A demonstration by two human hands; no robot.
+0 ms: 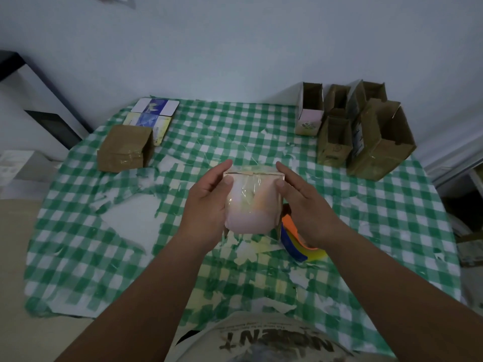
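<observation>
A small pale pink carton [252, 202], sealed with clear tape, is held above the middle of the table between both hands. My left hand [207, 202] grips its left side, thumb on the front face and fingers curled round the far edge. My right hand [303, 202] holds its right side the same way, thumb on the front near the top corner. Just under my right wrist lies an orange, blue and yellow tape dispenser [295, 240], partly hidden by the carton and my arm.
The table wears a torn green-and-white checked cloth [366, 231]. A closed taped brown box [125, 148] and two flat printed cartons [154, 112] sit far left. Several open empty cartons [366, 134] stand far right by the wall. Dark furniture [39, 100] stands left.
</observation>
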